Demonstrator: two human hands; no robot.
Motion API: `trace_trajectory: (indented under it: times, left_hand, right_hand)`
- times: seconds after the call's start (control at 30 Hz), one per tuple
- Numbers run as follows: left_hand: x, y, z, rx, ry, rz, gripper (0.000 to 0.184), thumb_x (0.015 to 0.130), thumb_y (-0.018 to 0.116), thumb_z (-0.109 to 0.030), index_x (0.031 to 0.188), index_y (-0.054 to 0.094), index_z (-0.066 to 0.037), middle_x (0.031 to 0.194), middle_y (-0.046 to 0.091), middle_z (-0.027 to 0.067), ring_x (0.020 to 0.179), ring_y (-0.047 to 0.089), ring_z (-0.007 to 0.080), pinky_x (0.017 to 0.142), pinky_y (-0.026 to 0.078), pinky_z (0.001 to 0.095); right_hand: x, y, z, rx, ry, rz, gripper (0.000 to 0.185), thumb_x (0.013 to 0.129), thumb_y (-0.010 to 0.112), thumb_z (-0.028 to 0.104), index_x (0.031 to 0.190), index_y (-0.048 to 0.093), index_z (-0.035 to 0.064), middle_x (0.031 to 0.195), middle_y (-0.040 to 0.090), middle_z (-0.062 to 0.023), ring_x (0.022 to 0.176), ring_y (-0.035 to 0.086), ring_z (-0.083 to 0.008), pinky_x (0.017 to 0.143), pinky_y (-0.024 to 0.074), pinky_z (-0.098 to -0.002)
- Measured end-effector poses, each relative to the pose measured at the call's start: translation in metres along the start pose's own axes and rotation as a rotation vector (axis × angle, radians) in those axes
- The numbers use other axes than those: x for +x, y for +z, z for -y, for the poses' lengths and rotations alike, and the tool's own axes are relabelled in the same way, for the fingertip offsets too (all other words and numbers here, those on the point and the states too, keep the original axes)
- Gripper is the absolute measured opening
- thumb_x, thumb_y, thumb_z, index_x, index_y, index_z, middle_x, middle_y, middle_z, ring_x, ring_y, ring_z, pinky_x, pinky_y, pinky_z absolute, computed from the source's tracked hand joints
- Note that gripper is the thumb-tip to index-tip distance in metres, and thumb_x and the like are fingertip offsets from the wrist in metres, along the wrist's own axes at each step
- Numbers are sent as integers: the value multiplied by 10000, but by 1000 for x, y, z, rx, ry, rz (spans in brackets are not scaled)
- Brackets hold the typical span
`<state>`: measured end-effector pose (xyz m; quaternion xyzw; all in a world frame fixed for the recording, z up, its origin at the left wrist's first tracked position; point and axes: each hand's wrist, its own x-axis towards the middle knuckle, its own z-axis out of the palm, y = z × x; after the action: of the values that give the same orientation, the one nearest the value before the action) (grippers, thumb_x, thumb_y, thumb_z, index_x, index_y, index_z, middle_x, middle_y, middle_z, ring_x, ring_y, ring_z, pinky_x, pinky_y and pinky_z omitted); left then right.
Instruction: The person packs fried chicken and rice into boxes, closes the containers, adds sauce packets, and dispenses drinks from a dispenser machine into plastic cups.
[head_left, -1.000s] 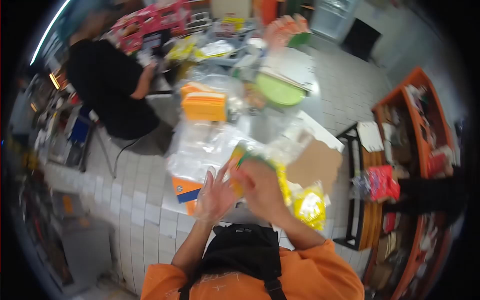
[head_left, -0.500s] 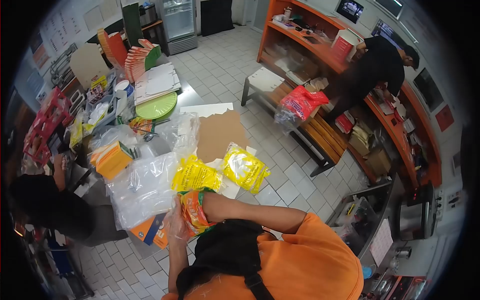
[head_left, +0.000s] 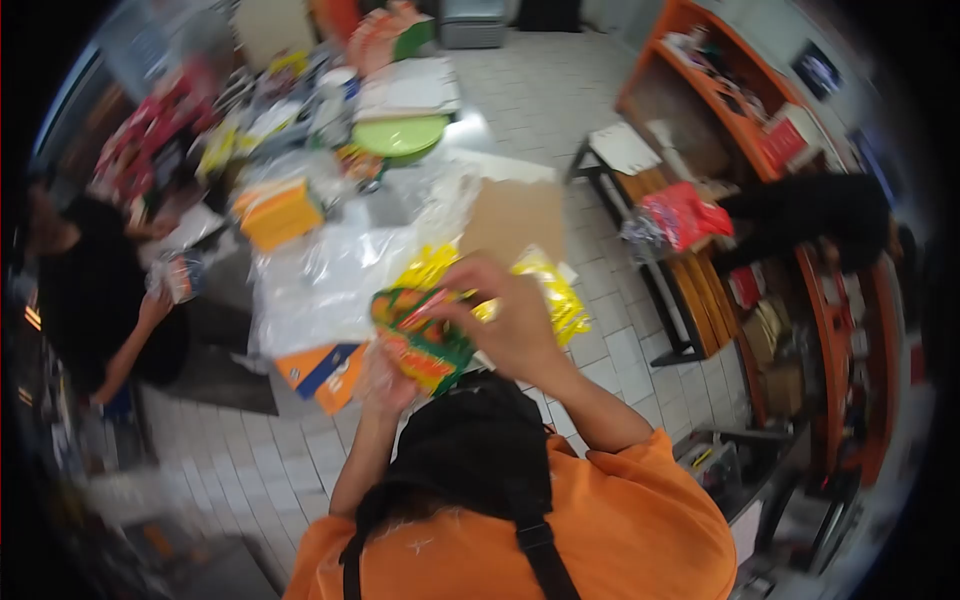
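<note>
My left hand [head_left: 388, 382], covered by a clear plastic glove, grips the lower left side of a green and orange printed packet [head_left: 425, 345]. Over the packet's upper right side is my bare right hand [head_left: 500, 312], its thumb and forefinger pinched together on something small that I cannot make out. Behind the packet lies a yellow plastic packet [head_left: 430, 267]; a second yellow packet [head_left: 552, 295] is to the right of my right hand. Clear plastic bags [head_left: 325, 285] spread out to the left, with an orange and blue sheet [head_left: 322, 372] at the table's near edge.
An orange box [head_left: 278, 215], a green round plate [head_left: 398, 137] and brown cardboard [head_left: 513, 222] are on the table. At the left a person [head_left: 100, 290] holds a clear packet. Right of the table stands a wooden bench [head_left: 700, 300]; another person [head_left: 815, 220] bends at orange shelves.
My right hand has come out of the green and orange packet, where it was half a second ago, and is now pinched above it. The view has swung back leftwards.
</note>
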<state>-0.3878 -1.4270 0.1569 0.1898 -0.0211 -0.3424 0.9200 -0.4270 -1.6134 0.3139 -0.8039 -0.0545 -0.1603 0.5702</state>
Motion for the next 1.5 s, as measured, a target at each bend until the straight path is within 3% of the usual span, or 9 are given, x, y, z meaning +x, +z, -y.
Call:
trace_trajectory:
  times: [0.3, 0.53, 0.63, 0.7, 0.87, 1.0, 1.23, 1.3, 1.5]
  left_hand:
    - [3, 5, 1, -11, -21, -172, 476, 1065, 367, -360, 1407, 445, -38, 1348, 574, 150, 1159, 629, 284, 935, 570, 446]
    - [13, 13, -3, -11, 29, -186, 495, 1065, 358, -367, 1430, 426, -40, 1372, 552, 152, 1201, 602, 284, 985, 540, 455]
    - [27, 14, -7, -3, 80, -124, 507, 1067, 352, -362, 1454, 403, -39, 1371, 550, 153, 1209, 592, 283, 1012, 519, 448]
    - [40, 17, -10, -99, 85, -103, 517, 1068, 346, -356, 1470, 385, -34, 1368, 551, 151, 1227, 574, 277, 1035, 496, 439]
    - [66, 27, -18, -17, 117, -268, 540, 1080, 328, -399, 1436, 417, -2, 1340, 572, 153, 1222, 575, 257, 1030, 495, 415]
    - [84, 19, -28, 28, 98, -338, 521, 1070, 377, -401, 1410, 440, -10, 1309, 595, 157, 1165, 619, 250, 994, 522, 396]
    - [105, -8, -46, -33, -43, -272, 562, 1063, 346, -460, 1403, 450, -24, 1341, 573, 165, 1216, 585, 273, 1032, 491, 448]
    - [105, -16, -50, -279, -70, -11, 590, 1058, 331, -487, 1408, 446, -27, 1353, 564, 170, 1238, 566, 295, 1057, 467, 476]
    - [103, -27, -59, -297, -53, 24, 579, 1064, 328, -468, 1395, 471, -16, 1374, 552, 182, 1243, 558, 313, 1081, 442, 494]
  right_hand:
    - [2, -16, -17, 1146, 413, 4, 259, 1011, 507, 127, 1249, 520, 25, 1156, 637, -131, 1116, 638, -286, 854, 592, -426]
    - [4, -18, -43, 1504, 529, 21, 339, 972, 521, 232, 1248, 529, 36, 1021, 601, -76, 944, 601, -207, 719, 577, -351]
    - [10, -20, -34, 1165, 319, 163, 331, 946, 570, 239, 1223, 569, 59, 846, 574, -32, 758, 558, -144, 618, 530, -304]
    - [28, -24, 24, -84, 252, 317, 209, 907, 610, 91, 1113, 615, 57, 657, 606, -103, 636, 664, -221, 582, 540, -397]
    - [59, -4, -41, -727, 68, 537, 180, 760, 698, 171, 876, 690, 34, 698, 629, -183, 663, 638, -371, 615, 489, -468]
    - [74, 5, -90, -775, -193, 575, 159, 734, 699, 164, 781, 660, 16, 699, 622, -194, 666, 624, -390, 633, 485, -485]
    - [95, 14, -76, -798, 87, 466, 147, 770, 723, 159, 822, 680, 29, 722, 655, -153, 668, 656, -335, 629, 490, -460]
    - [97, 14, -61, -728, 141, 410, 126, 802, 726, 146, 839, 683, 33, 741, 672, -146, 677, 673, -311, 614, 498, -438]
    - [113, -5, -30, -246, 444, 59, 169, 909, 711, 163, 916, 672, -2, 743, 676, -45, 665, 607, -59, 605, 480, -235]
